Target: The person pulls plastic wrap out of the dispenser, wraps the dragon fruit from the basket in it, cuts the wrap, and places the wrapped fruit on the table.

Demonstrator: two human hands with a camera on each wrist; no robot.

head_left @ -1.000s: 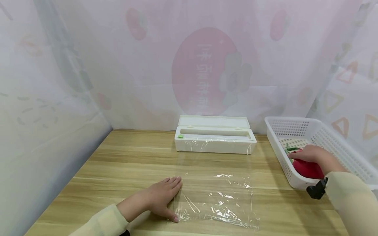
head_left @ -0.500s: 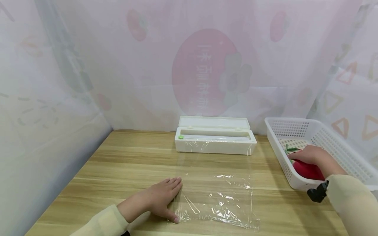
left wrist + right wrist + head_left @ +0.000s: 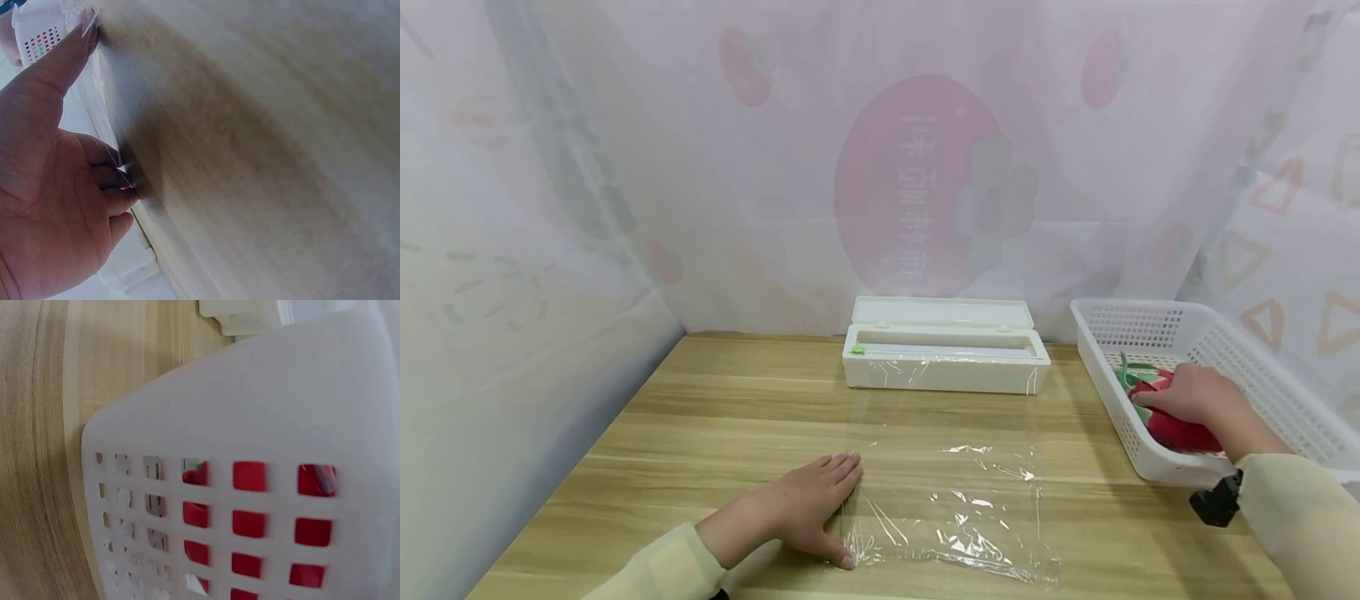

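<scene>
My left hand (image 3: 805,505) lies with straight fingers on the table at the left edge of a sheet of cling film (image 3: 955,500). In the left wrist view, the film touches the thumb and fingertips of that hand (image 3: 56,181). The film stretches from a white cling film dispenser (image 3: 946,375) with its lid up and a green slider at the left. Inside the white basket (image 3: 1112,408), my right hand (image 3: 1202,398) grips a red thing with green leaves (image 3: 1180,435). The hand covers part of it. Red surfaces also show through the basket holes (image 3: 250,524) in the right wrist view.
The wood table (image 3: 722,400) runs up to a pale printed curtain (image 3: 760,242) at the back and sides. The basket stands at the table's right, its perforated wall between the right wrist camera and the red thing.
My right hand has shifted slightly in the basket, and the red thing has moved and shows more of its green leaves. My left hand and the film have stayed put.
</scene>
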